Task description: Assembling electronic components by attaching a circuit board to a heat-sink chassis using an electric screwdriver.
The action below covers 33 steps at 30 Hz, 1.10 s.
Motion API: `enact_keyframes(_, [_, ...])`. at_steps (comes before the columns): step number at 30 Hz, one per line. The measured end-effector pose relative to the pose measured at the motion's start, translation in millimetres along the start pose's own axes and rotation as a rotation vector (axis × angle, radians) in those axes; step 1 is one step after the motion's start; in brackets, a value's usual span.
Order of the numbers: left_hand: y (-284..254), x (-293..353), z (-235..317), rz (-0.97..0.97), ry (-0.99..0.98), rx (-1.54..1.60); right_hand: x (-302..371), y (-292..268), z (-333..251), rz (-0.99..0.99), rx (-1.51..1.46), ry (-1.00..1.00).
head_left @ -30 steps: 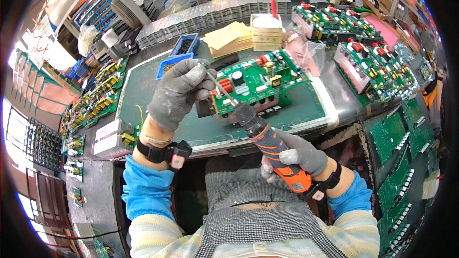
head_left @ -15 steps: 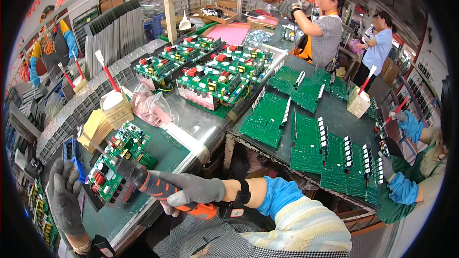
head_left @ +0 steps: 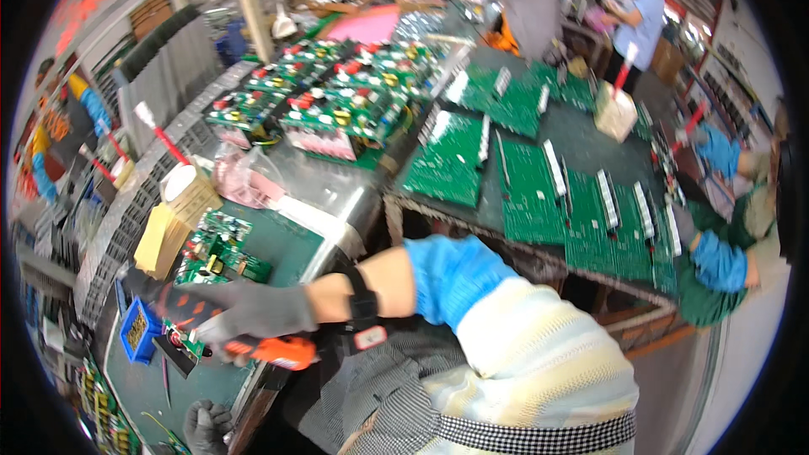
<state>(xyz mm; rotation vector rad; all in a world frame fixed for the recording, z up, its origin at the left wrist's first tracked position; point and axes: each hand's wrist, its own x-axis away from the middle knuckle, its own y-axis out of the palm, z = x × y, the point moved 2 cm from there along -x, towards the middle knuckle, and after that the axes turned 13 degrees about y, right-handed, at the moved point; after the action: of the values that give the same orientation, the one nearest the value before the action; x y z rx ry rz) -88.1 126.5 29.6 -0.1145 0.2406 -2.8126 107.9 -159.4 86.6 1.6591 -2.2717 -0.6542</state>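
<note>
Grey-gloved right hand [head_left: 257, 313] grips the orange power drill [head_left: 285, 353] on the near side of the green circuit board [head_left: 215, 244] on the left worktop [head_left: 295, 248]; keep the drill tip clear of the board. Left hand [head_left: 206, 427] is half-curled, contents unclear; unlike the earlier frame, it sits low at the worktop's near edge.

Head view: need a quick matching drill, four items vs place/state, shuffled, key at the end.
Items
1. Right hand
2. Left hand
3. Blue bin
4. Yellow stack

Place/state
A. Beside the tan box below the red-handled brush
B. At the bottom edge of the picture, fingers bent
C. Gripping the orange-and-black power tool
D. Holding many small brownish parts

Pairs: 1-C, 2-B, 3-D, 4-A
</note>
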Motion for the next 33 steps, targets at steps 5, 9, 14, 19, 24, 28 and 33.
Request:
enact_keyframes(5, [16,-16,-14,0.121,-0.006,0.02,-86,66,-3,0.073,0.316,-0.155])
enact_keyframes(9, [15,-21,-31,0.2,0.002,-0.024,-131,98,9,-0.014,0.573,-0.268])
enact_keyframes(14, [7,-21,-47,0.255,0.008,-0.058,-123,93,25,-0.098,0.57,-0.283])
enact_keyframes(19, [-1,-19,-58,0.28,0.008,-0.062,-106,90,26,-0.117,0.531,-0.24])
enact_keyframes(24, [-11,-10,-65,0.295,0.029,-0.053,-104,97,33,-0.134,0.518,-0.208])
enact_keyframes(28, [-25,1,-71,0.323,0.04,-0.061,-101,104,37,-0.16,0.478,-0.185])
enact_keyframes(33, [-53,17,-92,0.36,0.063,-0.062,-96,110,30,-0.198,0.405,-0.131])
